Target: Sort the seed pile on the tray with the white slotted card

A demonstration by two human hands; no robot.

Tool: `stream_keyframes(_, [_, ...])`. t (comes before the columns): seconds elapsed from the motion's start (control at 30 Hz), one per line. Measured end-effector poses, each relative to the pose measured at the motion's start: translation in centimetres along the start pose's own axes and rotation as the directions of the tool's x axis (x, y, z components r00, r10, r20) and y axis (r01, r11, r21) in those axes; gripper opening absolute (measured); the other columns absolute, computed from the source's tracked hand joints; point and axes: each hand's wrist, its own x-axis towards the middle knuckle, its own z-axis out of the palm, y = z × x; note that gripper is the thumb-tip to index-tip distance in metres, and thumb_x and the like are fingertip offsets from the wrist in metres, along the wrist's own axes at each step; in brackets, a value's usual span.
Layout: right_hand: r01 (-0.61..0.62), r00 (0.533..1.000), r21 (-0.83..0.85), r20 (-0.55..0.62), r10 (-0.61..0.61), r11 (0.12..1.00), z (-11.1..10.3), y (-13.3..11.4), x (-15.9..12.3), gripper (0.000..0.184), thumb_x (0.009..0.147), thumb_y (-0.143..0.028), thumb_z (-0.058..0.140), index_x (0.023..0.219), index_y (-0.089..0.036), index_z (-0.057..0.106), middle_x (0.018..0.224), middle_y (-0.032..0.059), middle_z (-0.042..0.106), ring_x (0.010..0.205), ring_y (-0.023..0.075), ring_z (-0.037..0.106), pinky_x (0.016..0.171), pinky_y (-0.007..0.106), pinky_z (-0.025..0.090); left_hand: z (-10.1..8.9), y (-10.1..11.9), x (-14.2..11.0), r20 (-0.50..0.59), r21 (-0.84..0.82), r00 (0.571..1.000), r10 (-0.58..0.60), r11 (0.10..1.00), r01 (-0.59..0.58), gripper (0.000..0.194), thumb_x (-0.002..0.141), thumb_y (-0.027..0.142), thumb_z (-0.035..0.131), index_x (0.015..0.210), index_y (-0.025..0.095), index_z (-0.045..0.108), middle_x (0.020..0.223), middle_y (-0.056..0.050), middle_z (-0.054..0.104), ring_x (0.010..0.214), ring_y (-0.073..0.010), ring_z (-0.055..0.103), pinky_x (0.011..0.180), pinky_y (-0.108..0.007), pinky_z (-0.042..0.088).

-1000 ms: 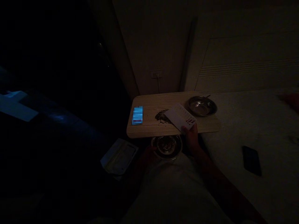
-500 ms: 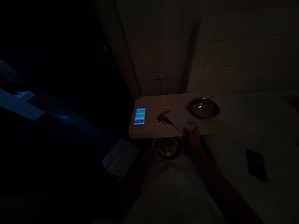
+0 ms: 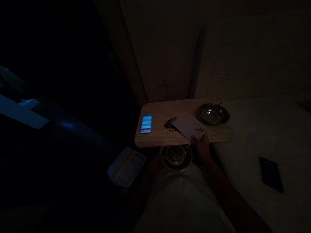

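My right hand (image 3: 202, 145) is closed on the near right corner of a pale printed card (image 3: 188, 125). The card's far left edge lies against a small heap of dark bits (image 3: 170, 124) on the wooden tabletop (image 3: 157, 137). Below the table's front edge, my left hand (image 3: 159, 158) grips the left rim of a metal bowl (image 3: 188, 161). Dark bits lie inside that bowl, which is at my lap; the hand itself is very dim. A second metal bowl (image 3: 214, 114) stands at the table's right end, with a handle end showing past its rim.
A lit phone (image 3: 146, 123) lies at the table's left end. An open pale box (image 3: 126, 168) is low on the left. To the right, a dark flat device (image 3: 271, 174) rests on a pale surface. A socket (image 3: 165, 82) with a cord is on the wall.
The view has shifted slightly, so everything sits a little lower. My right hand still holds the card beside the heap, and my left hand stays at the bowl.
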Motion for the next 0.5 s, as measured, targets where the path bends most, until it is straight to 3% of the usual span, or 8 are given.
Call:
stream_keyframes(0.3, [-0.025,0.997,-0.024,-0.070,0.023,0.999,-0.6,-0.4,1.6,0.036,0.071,-0.035,0.075,0.102,-0.019,0.067,0.103,0.0070,0.074,0.092,0.0241,0.066,0.086,0.041,0.051,0.9,0.4,-0.3,0.043,0.050,0.999,0.020,0.999,-0.022,0.047,0.067,0.013,0.070,0.113,0.020,0.072,0.115,-0.007,0.076,0.124,-0.0356,0.060,0.111,-0.051,0.038])
stream_keyframes(0.5, [-0.037,0.994,0.127,-0.094,0.049,0.991,-2.2,-0.7,5.1,0.033,0.062,-0.031,0.079,0.091,-0.019,0.069,0.097,0.0050,0.075,0.082,0.0214,0.067,0.083,0.040,0.052,2.1,0.9,-0.5,0.089,0.023,0.995,0.046,0.999,-0.048,0.050,0.065,0.013,0.071,0.114,0.020,0.071,0.117,-0.010,0.075,0.133,-0.0411,0.052,0.114,-0.057,0.032])
